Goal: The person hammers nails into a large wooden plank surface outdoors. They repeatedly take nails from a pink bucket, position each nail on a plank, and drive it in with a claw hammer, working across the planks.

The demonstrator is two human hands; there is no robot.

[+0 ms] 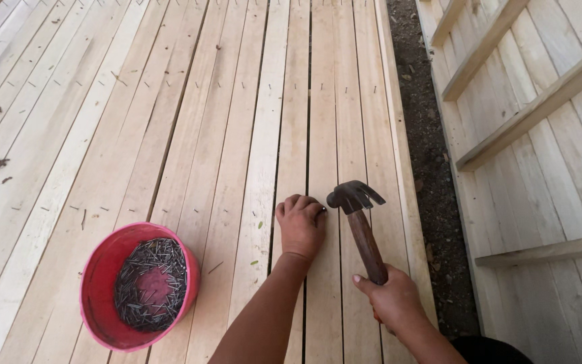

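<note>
My left hand (300, 224) rests fist-like on a pale wooden plank (322, 135), pinching a small nail (323, 209) upright at its fingertips. My right hand (392, 298) grips the brown wooden handle of a claw hammer (358, 219). The hammer's dark metal head hovers just right of the nail, face pointing left toward my left fingers. Both forearms enter from the bottom edge.
A red bowl (102, 269) holding several dark nails sits on the planks at lower left. Rows of nails dot the boards farther away. A strip of dark soil (426, 148) runs along the right of the deck, beside a wooden fence panel (547, 135).
</note>
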